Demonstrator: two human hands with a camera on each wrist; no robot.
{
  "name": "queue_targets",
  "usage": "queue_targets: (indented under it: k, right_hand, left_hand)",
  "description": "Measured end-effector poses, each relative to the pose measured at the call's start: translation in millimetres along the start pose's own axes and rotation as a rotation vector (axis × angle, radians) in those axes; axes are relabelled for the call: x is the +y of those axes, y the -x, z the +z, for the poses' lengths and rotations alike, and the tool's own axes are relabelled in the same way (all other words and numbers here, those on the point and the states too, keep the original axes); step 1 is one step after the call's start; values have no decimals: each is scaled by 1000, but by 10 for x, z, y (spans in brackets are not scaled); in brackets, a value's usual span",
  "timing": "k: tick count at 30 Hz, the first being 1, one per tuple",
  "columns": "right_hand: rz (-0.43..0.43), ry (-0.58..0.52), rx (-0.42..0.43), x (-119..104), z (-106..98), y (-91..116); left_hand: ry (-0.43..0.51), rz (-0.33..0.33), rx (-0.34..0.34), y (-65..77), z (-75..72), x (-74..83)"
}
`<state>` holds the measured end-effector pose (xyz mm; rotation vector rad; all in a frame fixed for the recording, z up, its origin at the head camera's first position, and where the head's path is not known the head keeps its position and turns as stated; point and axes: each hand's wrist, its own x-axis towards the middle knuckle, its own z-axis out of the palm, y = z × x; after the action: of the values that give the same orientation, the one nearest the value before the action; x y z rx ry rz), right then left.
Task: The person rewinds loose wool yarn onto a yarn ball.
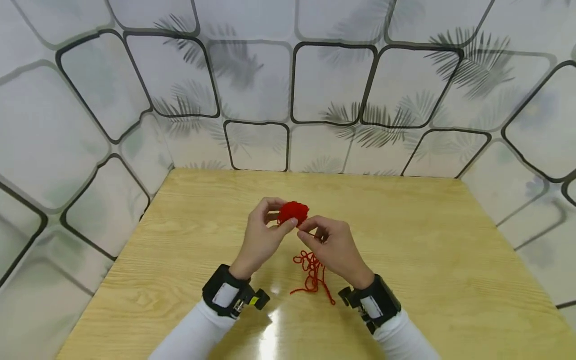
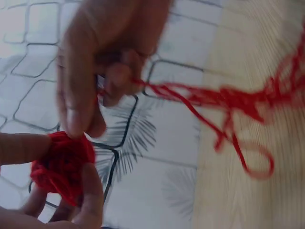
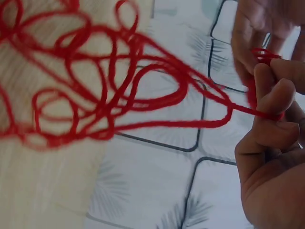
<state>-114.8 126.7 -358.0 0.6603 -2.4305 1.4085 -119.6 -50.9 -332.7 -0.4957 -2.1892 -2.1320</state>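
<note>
Where hands (image 1: 336, 247) pinch, yarn (image 1: 293, 211) prob. hidden.

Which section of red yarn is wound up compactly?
The ball in the left hand; the loose yarn instead trails in open loops from the right hand.

2 hands (image 1: 263, 237) (image 1: 335, 247), 1 yarn ball (image 1: 293, 213), 1 tangle (image 1: 311, 267), 2 wristbands (image 1: 226, 292) (image 1: 374, 303), 2 sleeves (image 1: 193, 336) (image 1: 407, 340), 1 table (image 1: 427, 250)

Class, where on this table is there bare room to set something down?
Bare tabletop lies left of the left hand, right of the right hand, and between the red ball and the wall. Crowded: the middle, where red yarn trails between the wrist straps.
</note>
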Motion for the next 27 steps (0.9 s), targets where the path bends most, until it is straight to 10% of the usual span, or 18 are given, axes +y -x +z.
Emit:
queue_targets:
  k: [4,7,12,17,22,27]
  right_hand:
    - [-79,30,35,-30,-143,-67]
    - [-93,18,71,-69,-260,-118]
    - [-36,-77,106,10,-314,-143]
    - [40,-130,25,-161,-201,-51]
    - [16,-54,-8,-218,-125,22]
    - [-72,-36,102,-109,-192,-40]
  left_hand:
    - [-243,21,-90,36,19,131]
    - [-225,-15,-251,28,-3,101]
    - [206,-77,-423,-41,-66,-114]
    - [489,-97,-216,-58,-54,-116]
    - [60,-29,41,-10,1,13]
    - [-192,-21,29,55,23,116]
